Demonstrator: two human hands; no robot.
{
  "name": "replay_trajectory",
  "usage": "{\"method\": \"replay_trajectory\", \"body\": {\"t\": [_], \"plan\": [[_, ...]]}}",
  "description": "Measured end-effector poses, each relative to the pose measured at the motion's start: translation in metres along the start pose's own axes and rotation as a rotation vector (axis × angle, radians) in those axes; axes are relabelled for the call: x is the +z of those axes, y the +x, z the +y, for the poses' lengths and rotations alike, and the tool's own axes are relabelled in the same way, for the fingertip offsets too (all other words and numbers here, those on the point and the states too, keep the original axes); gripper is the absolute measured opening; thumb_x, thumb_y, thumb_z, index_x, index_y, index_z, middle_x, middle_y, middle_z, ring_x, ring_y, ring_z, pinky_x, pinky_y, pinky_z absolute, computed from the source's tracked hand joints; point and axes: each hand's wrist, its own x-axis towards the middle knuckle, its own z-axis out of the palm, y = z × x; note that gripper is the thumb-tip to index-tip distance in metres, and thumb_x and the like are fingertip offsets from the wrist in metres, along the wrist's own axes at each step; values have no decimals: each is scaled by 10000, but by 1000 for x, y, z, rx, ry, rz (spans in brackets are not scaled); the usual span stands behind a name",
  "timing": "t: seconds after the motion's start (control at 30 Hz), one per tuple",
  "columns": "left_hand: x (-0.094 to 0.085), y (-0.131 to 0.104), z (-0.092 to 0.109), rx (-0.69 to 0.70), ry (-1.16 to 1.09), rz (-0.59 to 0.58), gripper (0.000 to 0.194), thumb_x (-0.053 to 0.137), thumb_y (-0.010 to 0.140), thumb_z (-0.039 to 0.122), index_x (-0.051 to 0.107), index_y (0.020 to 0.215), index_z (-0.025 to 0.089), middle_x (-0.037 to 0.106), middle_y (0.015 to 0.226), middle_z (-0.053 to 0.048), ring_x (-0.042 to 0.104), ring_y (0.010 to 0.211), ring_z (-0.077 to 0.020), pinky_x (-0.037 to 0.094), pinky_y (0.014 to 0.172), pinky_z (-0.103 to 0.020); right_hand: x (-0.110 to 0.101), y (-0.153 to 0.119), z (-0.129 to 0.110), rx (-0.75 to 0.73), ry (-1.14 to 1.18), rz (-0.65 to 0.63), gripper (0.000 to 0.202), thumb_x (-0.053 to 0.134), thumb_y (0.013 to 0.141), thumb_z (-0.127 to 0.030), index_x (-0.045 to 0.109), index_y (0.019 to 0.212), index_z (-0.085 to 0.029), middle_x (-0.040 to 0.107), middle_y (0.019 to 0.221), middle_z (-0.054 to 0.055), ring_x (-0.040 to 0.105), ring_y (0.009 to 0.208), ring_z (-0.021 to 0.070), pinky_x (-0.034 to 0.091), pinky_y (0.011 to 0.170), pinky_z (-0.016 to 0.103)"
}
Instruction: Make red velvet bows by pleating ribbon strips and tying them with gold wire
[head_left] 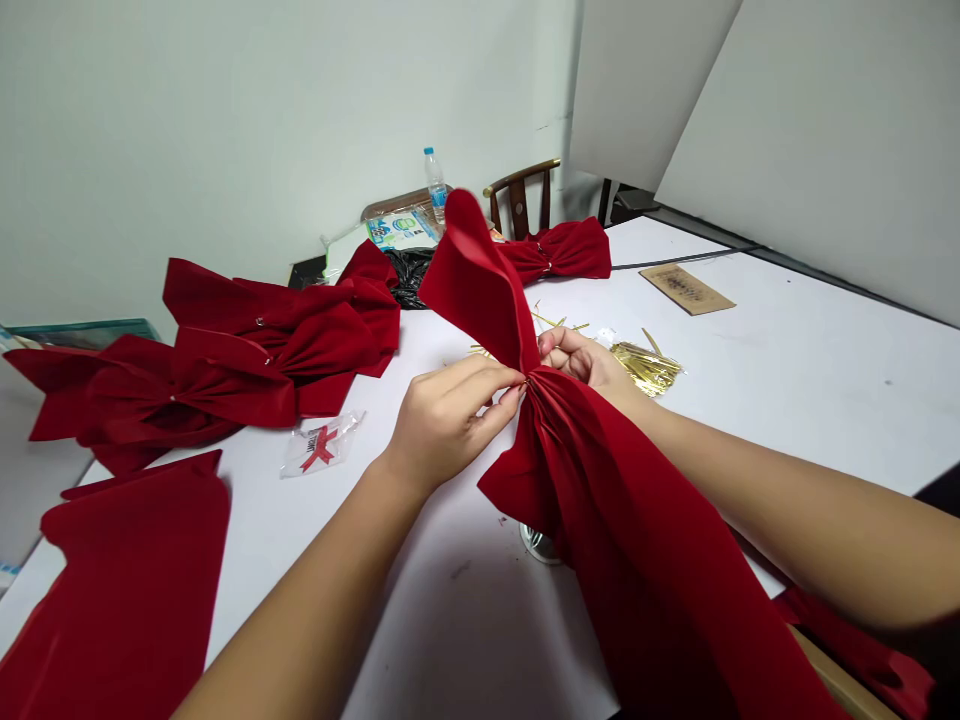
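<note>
A red velvety fabric bow [630, 510], gathered tightly at its middle, is held up in front of me over the table. My left hand [457, 410] pinches thumb and forefinger together at the gather, where a small bit of gold twist tie [528, 380] shows. On the far side of the gather, my right hand [581, 360] has curled fingers closed against the fabric; part of that grip is hidden. One loop stands upright above the hands, while a long tail hangs toward me. A bundle of gold twist ties [649, 368] lies just beyond my right hand.
Several red bows [225, 370] are piled at left, and another bow [562, 250] lies at the back. Flat red fabric [142, 590] covers the near left. Also on the white table [810, 370] are a printed clear bag [322, 447], cardboard [686, 289] and a water bottle [435, 185].
</note>
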Motion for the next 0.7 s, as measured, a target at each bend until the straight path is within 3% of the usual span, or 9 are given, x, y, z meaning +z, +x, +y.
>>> {"method": "replay_trajectory", "body": {"t": [0.17, 0.3, 0.4, 0.47, 0.53, 0.6, 0.7], "plan": [[0, 0, 2, -50, 16, -34, 82, 627, 954, 133, 704, 934, 153, 747, 835, -47, 659, 707, -116, 518, 665, -228, 0, 0, -1, -20, -56, -23, 659, 986, 580, -453, 475, 929, -224, 564, 683, -77, 498, 547, 57, 459, 531, 184], [4, 0, 9, -188, -19, -9, 84, 635, 919, 134, 682, 858, 167, 711, 772, -7, 555, 583, -81, 446, 572, -216, 2, -2, -2, -117, -119, -40, 610, 985, 601, -414, 483, 885, -215, 554, 713, -60, 488, 583, 60, 434, 549, 187], [9, 3, 17, -367, -104, 53, 66, 673, 854, 133, 667, 801, 172, 654, 675, 33, 425, 478, -57, 377, 498, -217, 4, -4, -2, -216, -219, -12, 532, 945, 678, -433, 497, 870, -217, 550, 751, -35, 474, 601, 78, 412, 546, 214], [12, 6, 23, -538, -198, 82, 68, 684, 828, 155, 666, 767, 177, 543, 548, 62, 355, 438, -59, 325, 452, -217, 3, -6, -2, -301, -302, 33, 479, 910, 733, -438, 508, 879, -222, 554, 798, -13, 475, 631, 94, 411, 561, 237], [15, 10, 27, -721, -342, 84, 70, 686, 819, 185, 673, 752, 175, 510, 515, 57, 379, 443, -71, 320, 436, -216, 0, -8, -1, -396, -391, 50, 400, 862, 800, -408, 519, 901, -228, 560, 850, 9, 492, 679, 114, 411, 586, 259], [17, 14, 29, -863, -528, 73, 72, 693, 813, 209, 679, 757, 167, 602, 597, 20, 481, 506, -90, 386, 464, -216, -6, -8, -1, -481, -499, 24, 279, 777, 884, -351, 527, 924, -233, 561, 882, 30, 506, 714, 135, 408, 609, 284], [16, 15, 25, -950, -731, 6, 167, 685, 838, 254, 626, 708, 168, 634, 637, -7, 510, 513, -92, 419, 461, -218, -16, -7, -3, -605, -661, -74, 122, 654, 944, -236, 533, 951, -245, 570, 893, 47, 530, 752, 166, 432, 671, 330]]}}
